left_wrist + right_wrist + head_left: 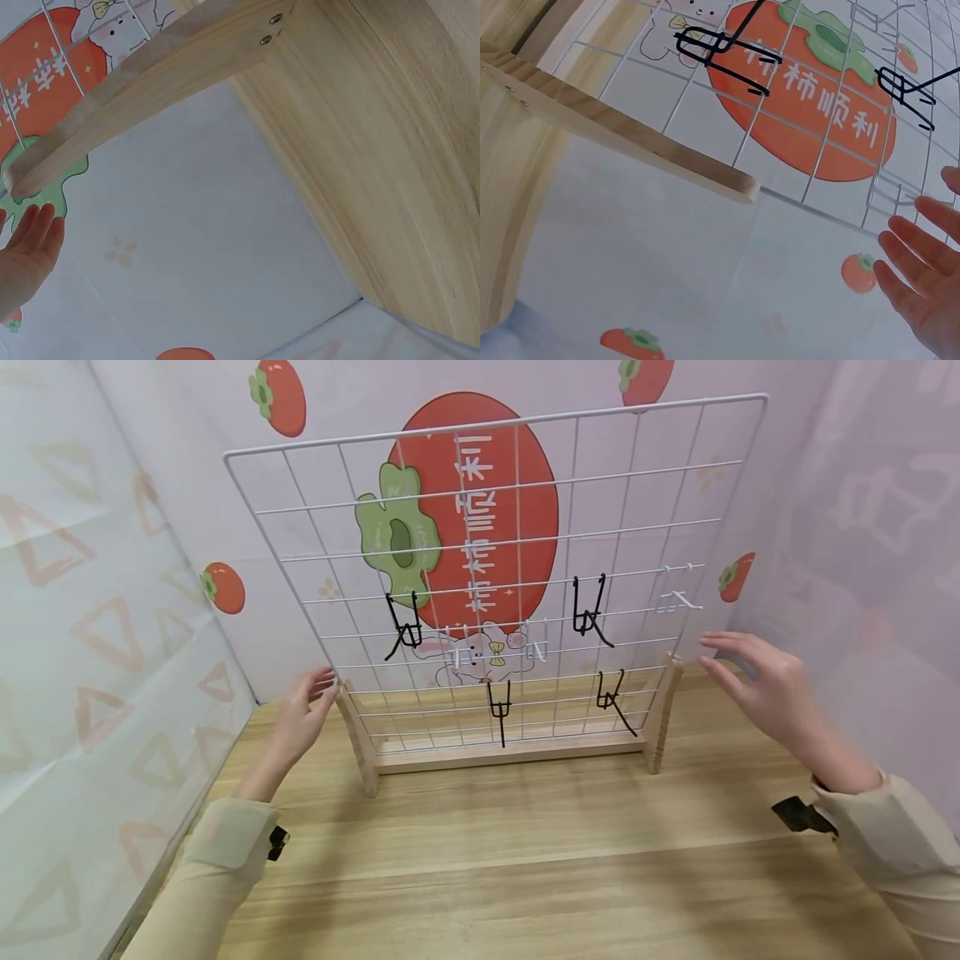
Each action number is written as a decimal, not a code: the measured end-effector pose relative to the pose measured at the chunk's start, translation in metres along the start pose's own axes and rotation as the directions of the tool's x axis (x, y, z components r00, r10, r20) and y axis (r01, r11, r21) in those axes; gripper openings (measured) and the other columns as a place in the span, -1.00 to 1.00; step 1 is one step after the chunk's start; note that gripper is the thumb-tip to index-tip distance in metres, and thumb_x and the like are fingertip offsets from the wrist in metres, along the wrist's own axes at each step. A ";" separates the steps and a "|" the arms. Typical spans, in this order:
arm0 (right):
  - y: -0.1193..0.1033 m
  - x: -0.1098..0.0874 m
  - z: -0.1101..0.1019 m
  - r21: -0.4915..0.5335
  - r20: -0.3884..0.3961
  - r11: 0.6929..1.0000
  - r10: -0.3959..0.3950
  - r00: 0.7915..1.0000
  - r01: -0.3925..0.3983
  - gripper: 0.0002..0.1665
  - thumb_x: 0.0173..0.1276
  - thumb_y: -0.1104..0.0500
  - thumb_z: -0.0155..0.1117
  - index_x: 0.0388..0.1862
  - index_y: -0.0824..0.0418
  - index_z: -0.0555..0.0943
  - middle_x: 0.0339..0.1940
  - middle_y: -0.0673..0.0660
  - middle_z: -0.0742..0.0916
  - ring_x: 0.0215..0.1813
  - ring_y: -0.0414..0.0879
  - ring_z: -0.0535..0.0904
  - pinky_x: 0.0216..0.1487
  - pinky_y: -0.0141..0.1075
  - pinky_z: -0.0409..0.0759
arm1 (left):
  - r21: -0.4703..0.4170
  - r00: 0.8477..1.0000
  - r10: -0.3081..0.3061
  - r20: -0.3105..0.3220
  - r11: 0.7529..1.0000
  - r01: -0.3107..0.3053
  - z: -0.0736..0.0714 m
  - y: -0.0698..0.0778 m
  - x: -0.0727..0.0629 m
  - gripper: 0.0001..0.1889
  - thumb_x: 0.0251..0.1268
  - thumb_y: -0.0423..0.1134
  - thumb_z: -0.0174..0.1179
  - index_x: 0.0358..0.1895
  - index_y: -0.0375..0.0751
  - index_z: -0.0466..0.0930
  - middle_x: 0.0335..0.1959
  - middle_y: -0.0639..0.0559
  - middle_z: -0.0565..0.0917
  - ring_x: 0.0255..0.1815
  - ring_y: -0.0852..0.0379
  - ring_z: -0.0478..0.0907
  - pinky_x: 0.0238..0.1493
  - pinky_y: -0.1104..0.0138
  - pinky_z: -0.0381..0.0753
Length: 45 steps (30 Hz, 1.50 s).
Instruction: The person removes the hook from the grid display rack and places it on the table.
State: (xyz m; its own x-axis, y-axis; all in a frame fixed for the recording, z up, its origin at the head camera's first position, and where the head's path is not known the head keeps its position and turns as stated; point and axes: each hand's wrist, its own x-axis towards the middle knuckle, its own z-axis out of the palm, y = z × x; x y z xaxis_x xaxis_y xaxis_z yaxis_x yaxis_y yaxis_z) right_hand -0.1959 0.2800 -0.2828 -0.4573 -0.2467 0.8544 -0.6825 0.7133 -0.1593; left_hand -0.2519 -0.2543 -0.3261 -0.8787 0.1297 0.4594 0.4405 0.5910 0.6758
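Observation:
A white wire grid panel [517, 535] stands upright, leaning back, in a wooden stand [510, 758] on the table. Several black hooks [587, 620] and white hooks [678, 601] hang from its wires. My left hand [302, 714] is beside the top of the stand's left upright [357, 739], fingers extended toward the grid's edge. On the other side my right hand [765, 681] is held apart from the right upright [663, 714], its fingers loosely straight and holding nothing. In the right wrist view the right hand's fingers [922, 255] appear near the grid's side wire.
The wood-grain table [480, 877] extends in front of the stand. Behind the grid is a pale backdrop [622, 527] printed with persimmons and a rabbit. Light-coloured sheets [90, 635] form walls at left and right. Black straps [802, 816] show at both cuffs.

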 end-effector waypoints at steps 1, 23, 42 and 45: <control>0.000 0.002 0.000 0.006 -0.015 1.000 -0.001 1.000 0.002 -0.66 0.21 0.14 0.21 -0.21 0.43 0.58 -0.24 0.33 0.64 0.02 -0.56 0.34 0.03 -0.66 0.24 | -0.026 1.000 -0.015 0.002 1.000 0.015 0.002 0.000 0.001 -0.60 0.35 -0.32 -0.12 0.15 -0.55 0.17 0.05 -0.45 0.34 0.08 -0.30 0.31 0.11 0.00 0.26; 0.002 0.030 0.004 0.078 -0.072 0.978 0.197 0.978 -0.191 -0.61 -0.02 0.49 0.30 -0.14 0.37 0.57 -0.19 0.27 0.65 -0.13 -0.59 0.42 -0.09 -0.66 0.35 | -0.306 0.964 -0.235 -0.122 0.933 0.189 0.024 -0.008 0.005 -0.66 0.38 -0.21 -0.16 -0.07 -0.48 0.39 -0.13 -0.12 0.48 -0.25 0.39 0.34 -0.20 0.57 0.35; -0.015 0.047 0.009 0.487 -0.042 0.816 0.379 0.925 -0.312 -0.76 0.04 0.56 0.18 -0.24 0.58 0.54 -0.25 -0.03 0.69 -0.21 -0.27 0.59 -0.19 -0.57 0.47 | -0.463 0.955 -0.289 -0.072 0.857 0.225 0.032 -0.013 0.007 -0.66 0.40 -0.22 -0.22 -0.04 -0.51 0.27 -0.25 0.15 0.38 -0.23 0.30 0.25 -0.17 0.51 0.27; -0.014 0.047 0.010 0.522 -0.038 0.790 0.398 0.917 -0.322 -0.78 0.05 0.55 0.18 -0.26 0.59 0.53 -0.27 -0.03 0.70 -0.23 -0.27 0.60 -0.20 -0.56 0.48 | -0.493 0.955 -0.288 -0.070 0.842 0.218 0.033 -0.013 0.006 -0.66 0.40 -0.21 -0.23 -0.06 -0.50 0.26 -0.19 0.13 0.38 -0.15 0.26 0.26 -0.10 0.50 0.27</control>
State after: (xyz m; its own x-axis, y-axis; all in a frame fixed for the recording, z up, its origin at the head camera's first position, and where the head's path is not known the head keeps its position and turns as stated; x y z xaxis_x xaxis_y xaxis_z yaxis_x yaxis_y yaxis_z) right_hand -0.2133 0.2520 -0.2452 -0.6693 0.0823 0.7385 -0.6898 0.3006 -0.6586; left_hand -0.2690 -0.2350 -0.3514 -0.9533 -0.1024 0.2841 0.2698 0.1334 0.9536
